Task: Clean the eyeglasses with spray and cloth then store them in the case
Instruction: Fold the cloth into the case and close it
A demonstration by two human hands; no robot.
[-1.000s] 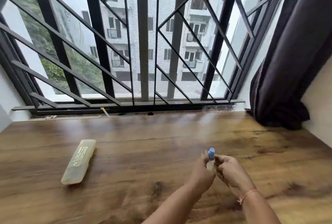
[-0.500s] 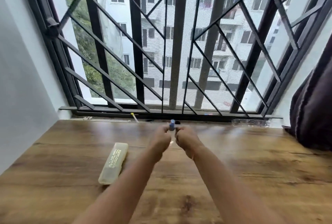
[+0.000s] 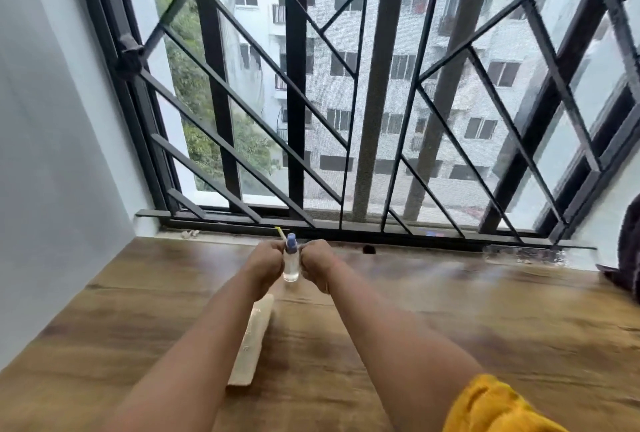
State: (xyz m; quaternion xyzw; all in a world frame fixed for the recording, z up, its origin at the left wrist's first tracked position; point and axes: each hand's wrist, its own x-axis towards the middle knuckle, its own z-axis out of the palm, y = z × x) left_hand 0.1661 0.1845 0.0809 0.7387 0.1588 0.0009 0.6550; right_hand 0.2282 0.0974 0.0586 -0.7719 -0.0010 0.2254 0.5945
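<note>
**Spray Bottle Gripped in Both Hands Above the Table**

1. Hand position. My left hand and my right hand are extended forward, side by side, over the far part of the wooden table, near the window sill.

2. Finger state. The fingers of both hands are curled inward and grip the spray bottle between them. The left hand bears on its left flank and the right hand on its right flank.

3. Bottle. The bottle is upright. Its body is clear, and its blue cap projects above my knuckles. The lower end shows below the hands. I cannot tell whether it rests on the table or hangs just above it.

4. Case. The long, pale eyeglass case lies flat on the table, nearer to me than the bottle. My left forearm hides part of it. Its long axis points roughly toward the window.

5. Surroundings. A black window grille stands behind the table. A grey wall is at the left and a dark curtain at the right edge. Yellow fabric covers my right upper arm.
</note>
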